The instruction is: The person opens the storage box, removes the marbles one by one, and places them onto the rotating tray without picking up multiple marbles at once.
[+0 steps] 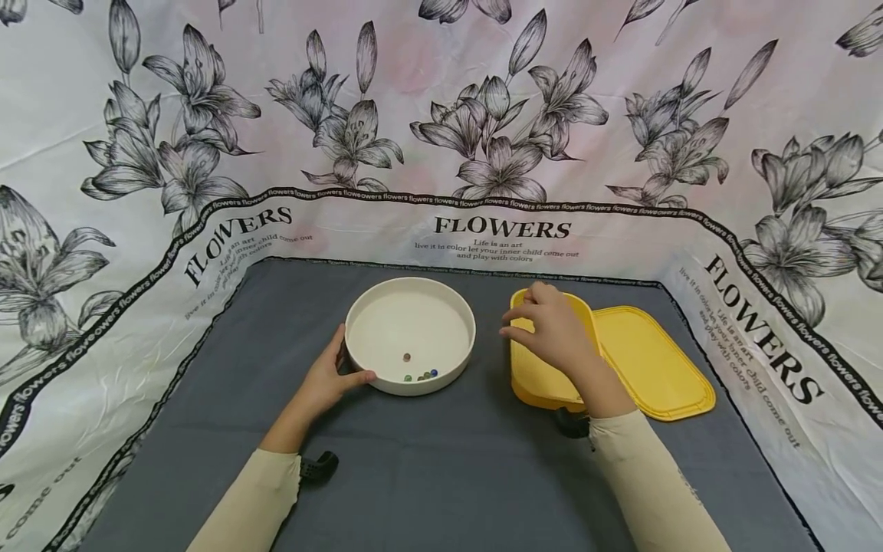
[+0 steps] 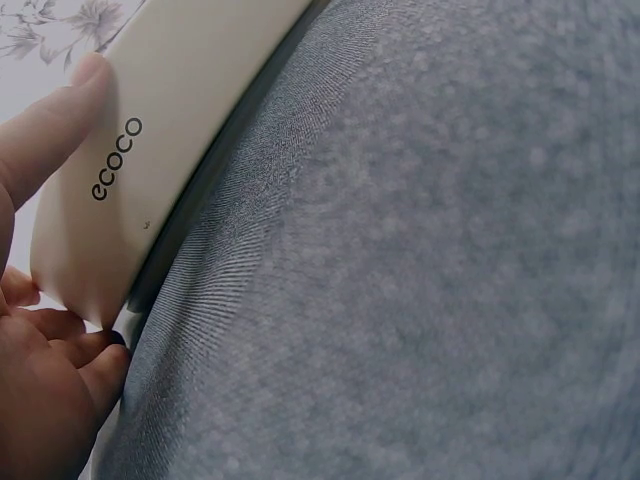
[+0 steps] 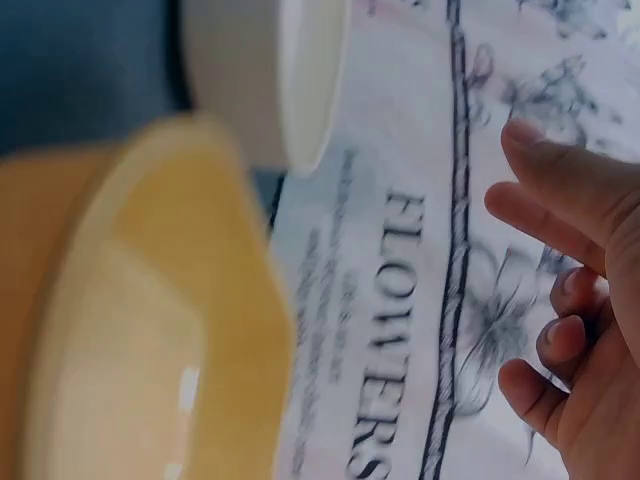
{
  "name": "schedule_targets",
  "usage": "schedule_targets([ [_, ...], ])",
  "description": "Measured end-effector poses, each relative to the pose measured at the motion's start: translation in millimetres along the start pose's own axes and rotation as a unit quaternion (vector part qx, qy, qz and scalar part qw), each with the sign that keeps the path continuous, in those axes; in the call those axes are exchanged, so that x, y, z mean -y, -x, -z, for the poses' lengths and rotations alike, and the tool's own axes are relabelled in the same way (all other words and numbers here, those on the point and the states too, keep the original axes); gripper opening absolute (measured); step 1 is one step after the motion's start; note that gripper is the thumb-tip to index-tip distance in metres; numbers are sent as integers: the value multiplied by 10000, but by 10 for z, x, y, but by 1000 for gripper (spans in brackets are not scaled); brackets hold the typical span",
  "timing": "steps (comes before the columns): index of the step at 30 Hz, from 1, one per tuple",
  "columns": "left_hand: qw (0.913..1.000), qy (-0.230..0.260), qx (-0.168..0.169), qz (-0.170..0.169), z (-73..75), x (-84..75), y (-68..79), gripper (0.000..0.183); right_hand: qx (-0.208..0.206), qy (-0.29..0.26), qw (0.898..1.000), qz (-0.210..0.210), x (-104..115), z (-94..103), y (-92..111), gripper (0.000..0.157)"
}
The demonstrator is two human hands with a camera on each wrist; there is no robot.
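My left hand [image 1: 327, 376] grips the near left side of a round white dish [image 1: 407, 322], thumb at the front wall and fingers around its side. In the left wrist view the dish wall [image 2: 150, 130] carries the word "ecoco", and the curled fingers [image 2: 65, 350] touch its lower edge. Several small marbles [image 1: 422, 376] lie at the near side inside, with a brownish one [image 1: 406, 357] a little apart. Over a yellow box [image 1: 545, 383] hovers my right hand [image 1: 552, 326], its fingers loosely bent and nothing visible between them. The hand hides part of the box's inside.
A flat yellow lid [image 1: 655, 364] lies right of the box on the grey cloth [image 1: 428, 475]. Behind and at both sides rises a white flower-printed sheet [image 1: 497, 238]. A gap of grey cloth separates dish and box.
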State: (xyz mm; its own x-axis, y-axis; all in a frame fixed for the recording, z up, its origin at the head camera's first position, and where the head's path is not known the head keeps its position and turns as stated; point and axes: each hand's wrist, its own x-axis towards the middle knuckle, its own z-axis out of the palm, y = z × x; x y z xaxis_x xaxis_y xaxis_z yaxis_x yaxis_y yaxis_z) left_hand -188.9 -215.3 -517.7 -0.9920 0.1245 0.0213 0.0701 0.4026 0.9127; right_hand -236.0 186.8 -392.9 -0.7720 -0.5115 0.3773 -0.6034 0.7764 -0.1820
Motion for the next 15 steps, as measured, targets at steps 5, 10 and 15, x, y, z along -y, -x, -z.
schedule_targets([
  [5,10000,-8,-22,40,13,1,17,125,152,114,9998,73,-203,-17,234,28],
  [10,10000,-12,13,7,15,-11,20,125,235,263,9986,392,-417,-83,454,29],
  [15,10000,-9,32,16,3,6,19,126,589,401,9957,591,-615,-131,622,28],
])
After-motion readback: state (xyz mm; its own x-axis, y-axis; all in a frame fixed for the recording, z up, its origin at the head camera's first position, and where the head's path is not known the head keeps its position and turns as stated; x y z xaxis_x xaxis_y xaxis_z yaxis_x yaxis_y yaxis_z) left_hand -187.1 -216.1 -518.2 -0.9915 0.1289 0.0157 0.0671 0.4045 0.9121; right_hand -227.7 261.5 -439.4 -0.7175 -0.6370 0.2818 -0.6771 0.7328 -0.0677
